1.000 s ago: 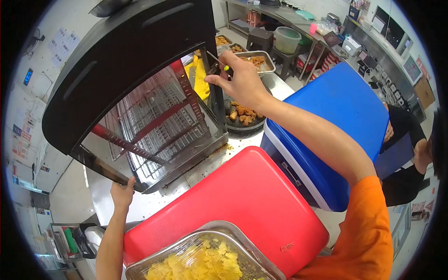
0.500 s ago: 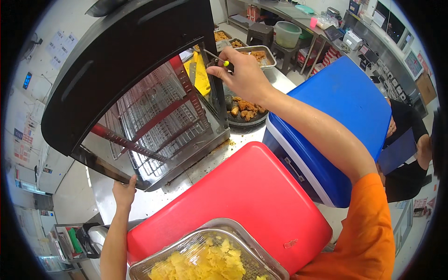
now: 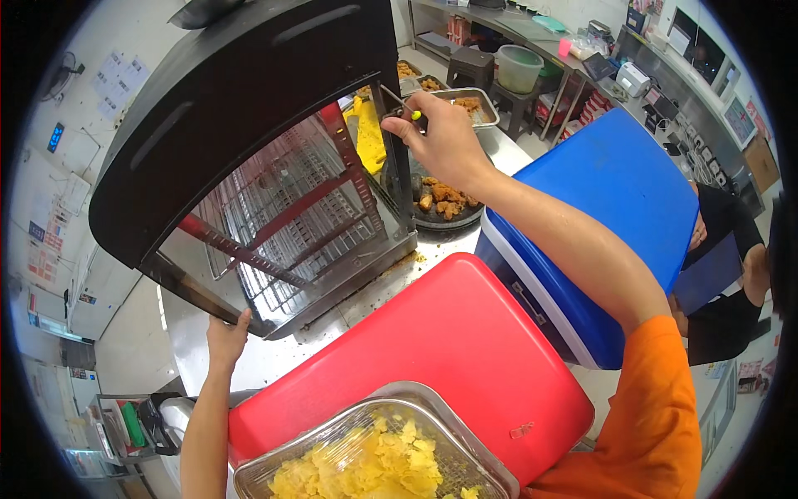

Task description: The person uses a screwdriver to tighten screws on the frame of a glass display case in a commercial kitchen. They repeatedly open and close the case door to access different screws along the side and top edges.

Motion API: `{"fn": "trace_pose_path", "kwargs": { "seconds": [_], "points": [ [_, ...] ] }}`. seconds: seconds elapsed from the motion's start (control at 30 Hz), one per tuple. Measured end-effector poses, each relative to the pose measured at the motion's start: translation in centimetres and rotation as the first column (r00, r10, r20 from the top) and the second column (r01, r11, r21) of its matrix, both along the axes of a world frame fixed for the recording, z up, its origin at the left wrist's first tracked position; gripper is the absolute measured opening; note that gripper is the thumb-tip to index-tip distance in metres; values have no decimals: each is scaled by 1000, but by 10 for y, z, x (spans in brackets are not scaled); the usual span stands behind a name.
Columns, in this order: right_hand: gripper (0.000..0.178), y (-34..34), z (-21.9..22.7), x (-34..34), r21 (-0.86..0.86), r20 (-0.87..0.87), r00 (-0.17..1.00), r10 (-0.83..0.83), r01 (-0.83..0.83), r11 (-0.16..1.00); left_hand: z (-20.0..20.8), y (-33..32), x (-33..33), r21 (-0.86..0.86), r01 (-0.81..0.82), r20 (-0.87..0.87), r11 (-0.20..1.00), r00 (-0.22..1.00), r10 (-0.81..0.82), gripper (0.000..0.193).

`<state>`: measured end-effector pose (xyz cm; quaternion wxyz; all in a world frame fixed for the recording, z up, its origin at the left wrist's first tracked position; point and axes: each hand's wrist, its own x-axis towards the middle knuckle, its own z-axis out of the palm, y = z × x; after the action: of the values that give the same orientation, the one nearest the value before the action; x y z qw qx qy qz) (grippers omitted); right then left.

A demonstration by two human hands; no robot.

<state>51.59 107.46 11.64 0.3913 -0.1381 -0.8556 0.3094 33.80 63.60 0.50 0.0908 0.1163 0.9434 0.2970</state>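
Note:
A food warmer cabinet (image 3: 249,108) with a black curved top and wire racks (image 3: 299,204) inside stands on the metal table. My right hand (image 3: 449,137) is closed round a screwdriver (image 3: 416,116) with a black and yellow-green handle. Its thin shaft points at the upper part of the cabinet's right-hand post (image 3: 391,125); whether the tip touches a screw cannot be made out. Low at the front left, my left hand (image 3: 227,337) grips the dark lower edge of the cabinet's frame, thumb on the near side.
In front lie a red lid (image 3: 399,333) and a wrapped steel tray (image 3: 416,395) of yellow food. A blue cooler box (image 3: 598,191) sits under my right forearm. Behind the post are a dark pan (image 3: 453,223) of fried pieces and a yellow cloth (image 3: 370,141). Another person (image 3: 723,274) is at right.
The view has shifted slightly, so the cabinet and both hands appear a little farther right. Both hands keep their holds on the screwdriver and the frame edge.

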Motion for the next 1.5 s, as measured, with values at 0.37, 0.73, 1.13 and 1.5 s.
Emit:
{"fn": "trace_pose_path", "kwargs": {
  "seconds": [0.37, 0.73, 1.13, 1.5],
  "points": [
    [40, 2, -12, -8, -31, -87, 996, 1, -4, 1000, 23, 4, 6, -257, 63, 8, 964, 998, -63, 59],
    [37, -1, -9, -6, -23, -20, 999, -29, 29, 999, 126, 125, 85, -730, 486, -44, 480, 668, -743, 30],
    [37, -4, -9, -9, -132, -87, 996, -4, -8, 991, 124, 281, 71, -575, 503, -790, 645, -136, -598, 30],
    [24, -11, -9, -6, -204, -114, 990, -80, 55, 977, 134, 303, 69, -469, 541, -878, 698, -197, -437, 22]
  ]
}}
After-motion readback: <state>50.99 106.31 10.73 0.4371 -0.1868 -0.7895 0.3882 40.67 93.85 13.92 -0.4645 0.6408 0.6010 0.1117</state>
